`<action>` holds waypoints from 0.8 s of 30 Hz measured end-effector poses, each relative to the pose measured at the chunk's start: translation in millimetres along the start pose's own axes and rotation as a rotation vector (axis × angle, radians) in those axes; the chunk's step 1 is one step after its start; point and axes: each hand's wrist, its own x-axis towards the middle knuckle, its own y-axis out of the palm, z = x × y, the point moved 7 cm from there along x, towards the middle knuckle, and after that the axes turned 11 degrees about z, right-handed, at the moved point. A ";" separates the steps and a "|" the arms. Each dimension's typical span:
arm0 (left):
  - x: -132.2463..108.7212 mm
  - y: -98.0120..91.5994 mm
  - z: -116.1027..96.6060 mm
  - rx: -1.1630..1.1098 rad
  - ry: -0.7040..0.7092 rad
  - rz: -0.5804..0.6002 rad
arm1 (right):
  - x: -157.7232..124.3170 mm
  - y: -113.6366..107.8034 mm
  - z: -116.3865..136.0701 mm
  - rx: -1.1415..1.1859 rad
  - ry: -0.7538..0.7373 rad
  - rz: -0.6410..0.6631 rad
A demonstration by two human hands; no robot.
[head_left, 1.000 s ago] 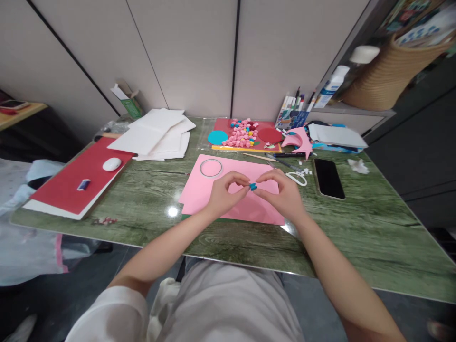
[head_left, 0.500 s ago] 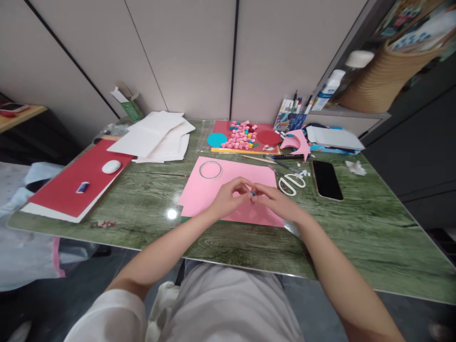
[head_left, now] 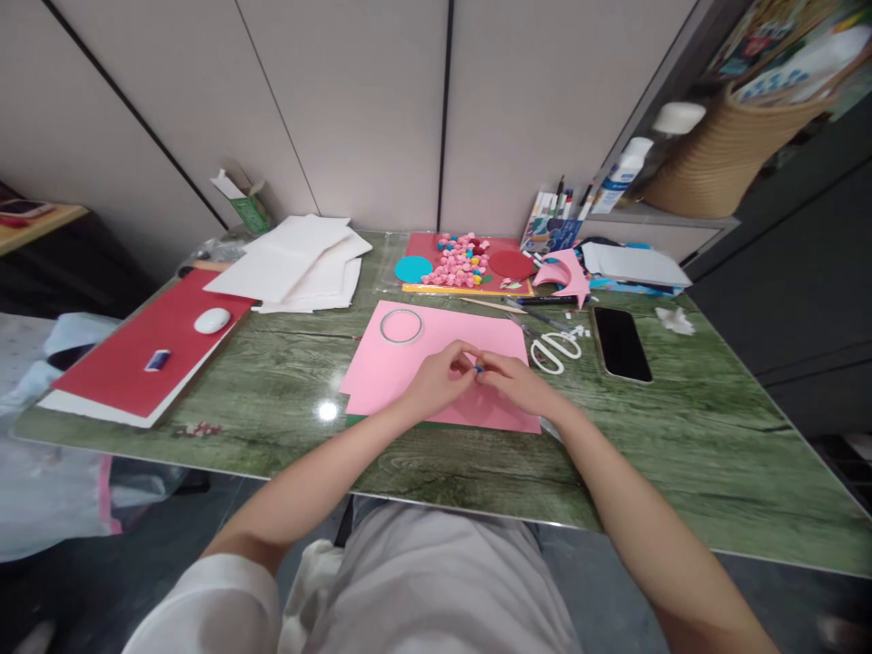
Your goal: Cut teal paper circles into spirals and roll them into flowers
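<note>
My left hand (head_left: 440, 377) and my right hand (head_left: 518, 381) meet over a pink paper sheet (head_left: 395, 363) on the green wood-grain table (head_left: 681, 436). Both pinch a tiny blue paper piece (head_left: 480, 369) between their fingertips; most of it is hidden by the fingers. A roll of clear tape (head_left: 401, 326) lies on the pink sheet, up and left of my hands. White scissors (head_left: 553, 350) lie just right of the sheet.
A black phone (head_left: 619, 342) lies to the right. Behind are a red sheet with a pile of small paper rolls (head_left: 458, 259), pens, and a pink cut paper (head_left: 565, 272). White papers (head_left: 300, 259) and a red board (head_left: 143, 350) with a white mouse sit left.
My hands have lowered slightly and closed tighter together, so the blue piece is now almost hidden between the fingertips. The view has shifted a little.
</note>
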 end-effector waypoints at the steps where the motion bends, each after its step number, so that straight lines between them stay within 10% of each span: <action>1: -0.3 0.2 0.5 0.007 -0.010 -0.003 | 0.2 0.0 0.0 -0.012 0.004 0.000; 16: 8.3 7.6 48.3 -0.770 -0.233 -0.085 | -3.3 -14.8 8.2 -0.506 0.075 -0.199; 21: 10.1 1.0 52.0 -0.802 -0.269 -0.118 | -35.4 -4.1 91.4 -0.481 -0.101 -0.307; 24: 10.1 -3.4 58.0 -0.733 -0.328 -0.097 | -70.0 51.4 163.4 -0.499 -0.455 -0.003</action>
